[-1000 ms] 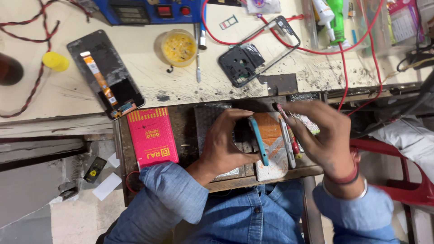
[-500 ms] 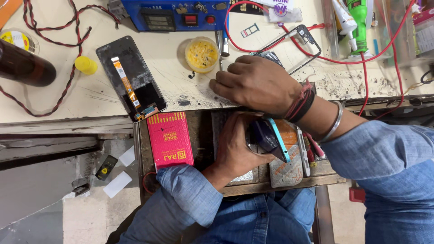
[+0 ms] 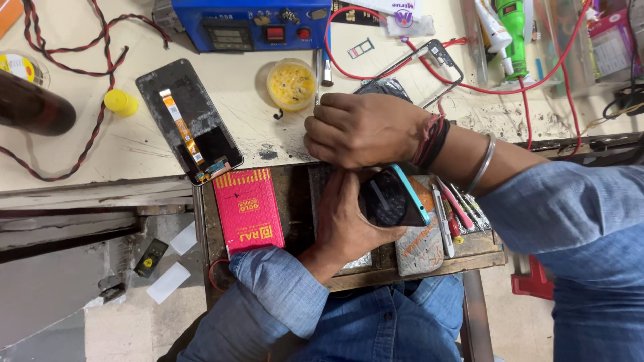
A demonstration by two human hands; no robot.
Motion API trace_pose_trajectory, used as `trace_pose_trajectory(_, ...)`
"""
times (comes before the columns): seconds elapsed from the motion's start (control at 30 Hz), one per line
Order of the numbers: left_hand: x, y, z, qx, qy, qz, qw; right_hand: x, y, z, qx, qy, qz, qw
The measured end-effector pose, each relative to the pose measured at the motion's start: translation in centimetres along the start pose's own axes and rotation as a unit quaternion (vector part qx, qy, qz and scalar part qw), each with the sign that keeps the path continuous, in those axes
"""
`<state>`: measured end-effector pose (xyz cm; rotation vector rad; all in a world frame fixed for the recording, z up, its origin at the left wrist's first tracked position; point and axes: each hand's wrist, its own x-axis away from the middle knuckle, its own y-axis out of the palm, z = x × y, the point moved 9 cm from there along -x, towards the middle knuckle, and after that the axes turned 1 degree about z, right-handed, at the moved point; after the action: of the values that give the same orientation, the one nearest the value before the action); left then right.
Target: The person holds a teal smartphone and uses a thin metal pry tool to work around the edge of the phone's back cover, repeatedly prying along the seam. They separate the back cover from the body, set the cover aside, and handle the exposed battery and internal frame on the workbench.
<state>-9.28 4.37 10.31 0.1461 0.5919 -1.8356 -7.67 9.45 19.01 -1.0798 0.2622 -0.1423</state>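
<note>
My left hand (image 3: 345, 218) is wrapped around a dark phone with a light blue rim (image 3: 392, 198), held over an open wooden drawer (image 3: 469, 251). My right hand (image 3: 365, 127) reaches across above it to the front edge of the workbench. Its fingers curl down onto the bench just below a small yellow cup (image 3: 290, 84). Whatever lies under those fingers is hidden. Red and black threads and a metal bangle ring that wrist.
A red box (image 3: 248, 211) lies in the drawer's left part, with thin tools (image 3: 456, 208) on its right. On the bench are a black screen panel with an orange flex strip (image 3: 188, 121), a blue power unit (image 3: 248, 23), red wires (image 3: 537, 80), a metal phone frame (image 3: 436, 57) and a dark bottle (image 3: 33, 107).
My right hand left the drawer and moved up and left onto the bench edge. My left hand kept hold of the phone over the drawer.
</note>
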Motion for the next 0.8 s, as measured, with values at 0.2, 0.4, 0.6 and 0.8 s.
trace_pose_trajectory(0.2,0.0,-0.2,0.3,-0.004,0.013,0.01,1.0,3.2,-4.6,3.3,-0.203,0.188,0.169,0.946)
trace_pose_trajectory(0.4,0.0,-0.1,0.2,-0.008,0.005,0.005,1.0,10.3,-6.5,4.5,-0.332,0.369,0.359,0.79)
trace_pose_trajectory(0.6,0.1,0.0,0.1,-0.024,0.001,0.013,1.0,23.4,-9.2,-0.8,-0.266,0.546,0.558,0.565)
trace_pose_trajectory(0.8,0.1,0.2,0.5,-0.024,0.023,0.031,0.999,24.2,-7.4,-9.9,-0.24,0.645,0.396,0.608)
